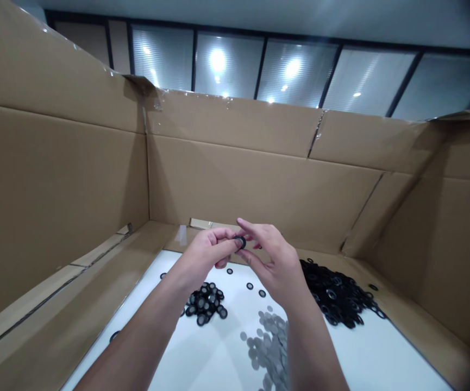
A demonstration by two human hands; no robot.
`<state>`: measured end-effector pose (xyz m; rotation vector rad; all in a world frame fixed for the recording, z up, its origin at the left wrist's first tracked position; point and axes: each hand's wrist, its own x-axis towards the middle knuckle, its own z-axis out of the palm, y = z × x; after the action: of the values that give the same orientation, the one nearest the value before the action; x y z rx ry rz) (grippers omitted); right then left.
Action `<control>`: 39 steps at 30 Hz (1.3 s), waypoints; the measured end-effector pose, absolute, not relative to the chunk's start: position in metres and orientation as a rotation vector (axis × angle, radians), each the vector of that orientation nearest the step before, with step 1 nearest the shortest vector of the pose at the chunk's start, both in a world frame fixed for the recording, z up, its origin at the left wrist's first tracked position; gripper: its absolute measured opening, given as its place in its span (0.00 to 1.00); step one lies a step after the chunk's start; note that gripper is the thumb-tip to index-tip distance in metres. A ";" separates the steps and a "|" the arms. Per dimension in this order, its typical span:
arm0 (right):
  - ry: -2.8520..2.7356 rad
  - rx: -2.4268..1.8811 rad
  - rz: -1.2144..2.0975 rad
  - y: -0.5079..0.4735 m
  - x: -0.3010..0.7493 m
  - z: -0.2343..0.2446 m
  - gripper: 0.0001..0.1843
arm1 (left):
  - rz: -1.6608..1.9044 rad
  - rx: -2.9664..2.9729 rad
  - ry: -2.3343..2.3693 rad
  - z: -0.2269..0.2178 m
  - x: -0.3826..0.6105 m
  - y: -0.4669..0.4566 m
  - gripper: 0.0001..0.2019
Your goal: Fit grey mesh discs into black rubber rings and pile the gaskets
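Above the white board, my left hand pinches a black ring with its thumb laid across the face. A paler disc shows inside the ring, partly covered by the thumb. My right hand curves around the ring's right side, its index finger raised and its thumb close beneath the ring. Those fingers are apart; whether they touch the ring is unclear. Below my left hand lies a heap of black rings with grey centres. Small grey discs are spread beside my right forearm, which hides some of them.
A large pile of black rings lies at the right, spilling onto cardboard. Several single rings are scattered on the white board. Tall cardboard walls enclose the board at the left, back and right.
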<state>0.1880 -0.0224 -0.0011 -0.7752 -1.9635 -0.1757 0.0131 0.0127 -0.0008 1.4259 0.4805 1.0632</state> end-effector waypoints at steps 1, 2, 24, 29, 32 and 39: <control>-1.962 -0.781 -0.183 -0.022 0.188 -0.001 0.30 | 1.061 1.425 0.477 -0.002 0.013 0.013 0.13; -1.959 -0.788 -0.189 -0.022 0.187 -0.002 0.30 | 1.059 1.424 0.472 -0.003 0.014 0.014 0.13; -1.873 -0.765 -0.294 -0.012 0.175 -0.011 0.25 | 1.175 1.154 0.307 -0.003 0.020 0.011 0.12; -1.801 -0.705 -0.309 -0.012 0.174 -0.011 0.22 | 1.182 1.141 0.294 -0.004 0.016 0.011 0.14; -1.708 -0.714 -0.299 -0.012 0.175 -0.010 0.24 | 1.163 1.156 0.290 -0.002 0.014 0.010 0.12; -1.648 -0.705 -0.378 -0.014 0.176 -0.009 0.24 | 1.037 1.226 0.335 -0.003 0.010 0.013 0.11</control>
<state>0.1756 -0.0138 -0.0090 -0.7046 -1.6482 -0.3785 0.0100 0.0128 -0.0035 1.2258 0.3354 1.0367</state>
